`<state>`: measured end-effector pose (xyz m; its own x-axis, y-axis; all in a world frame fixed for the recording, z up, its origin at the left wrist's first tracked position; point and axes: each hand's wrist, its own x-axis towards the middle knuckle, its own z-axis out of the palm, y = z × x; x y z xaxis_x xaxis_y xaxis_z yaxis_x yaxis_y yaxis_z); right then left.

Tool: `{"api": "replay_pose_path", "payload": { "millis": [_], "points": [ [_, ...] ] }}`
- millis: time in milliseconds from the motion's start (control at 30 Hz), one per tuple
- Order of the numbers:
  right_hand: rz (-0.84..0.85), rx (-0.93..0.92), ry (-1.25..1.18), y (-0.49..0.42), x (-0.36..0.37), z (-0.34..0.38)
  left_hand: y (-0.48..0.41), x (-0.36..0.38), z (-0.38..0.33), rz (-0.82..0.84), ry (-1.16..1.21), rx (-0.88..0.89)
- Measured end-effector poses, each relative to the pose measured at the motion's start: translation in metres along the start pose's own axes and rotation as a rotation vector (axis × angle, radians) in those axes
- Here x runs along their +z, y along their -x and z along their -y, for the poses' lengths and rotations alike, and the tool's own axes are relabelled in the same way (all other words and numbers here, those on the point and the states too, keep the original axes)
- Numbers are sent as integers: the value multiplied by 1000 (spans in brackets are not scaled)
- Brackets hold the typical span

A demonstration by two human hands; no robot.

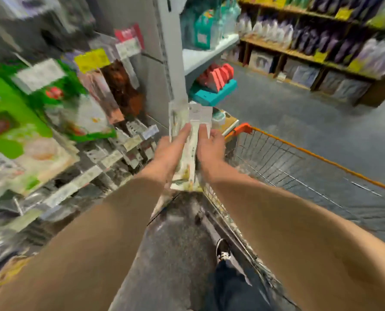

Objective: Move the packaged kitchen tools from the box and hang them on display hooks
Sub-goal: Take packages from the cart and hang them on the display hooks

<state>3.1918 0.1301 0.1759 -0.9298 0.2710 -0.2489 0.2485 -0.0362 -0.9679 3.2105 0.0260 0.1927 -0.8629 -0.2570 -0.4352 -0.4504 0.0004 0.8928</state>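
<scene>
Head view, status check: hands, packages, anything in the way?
Left hand and right hand both hold the packaged tools, upright between them. Not hung yet. Wire cart close on the right; hook display left, blurred.

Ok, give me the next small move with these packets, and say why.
Probably swing the packets left toward the display rack and separate one. The left hand and right hand both hold the stack upright, off to the rack's right; hooks there are blurred.

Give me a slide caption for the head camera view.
Left hand and right hand hold packaged kitchen tools between a blurred display rack and an orange-rimmed wire cart.
</scene>
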Motion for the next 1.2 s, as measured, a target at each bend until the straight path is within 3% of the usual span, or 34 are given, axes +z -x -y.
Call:
{"api": "replay_pose_path", "payload": {
  "millis": [267, 433, 767, 1200],
  "points": [
    [256, -175, -16, 113, 93, 112, 98, -137, -78, -253, 176, 310],
    [399, -273, -58, 176, 149, 160, 143, -215, -108, -455, 217, 347],
    [627, -381, -110, 265, 254, 223, 197, -335, -151, -671, 376, 444],
    [917, -427, -87, 292, 348, 259, 203, -413, -175, -877, 528, 512]
  ]
}}
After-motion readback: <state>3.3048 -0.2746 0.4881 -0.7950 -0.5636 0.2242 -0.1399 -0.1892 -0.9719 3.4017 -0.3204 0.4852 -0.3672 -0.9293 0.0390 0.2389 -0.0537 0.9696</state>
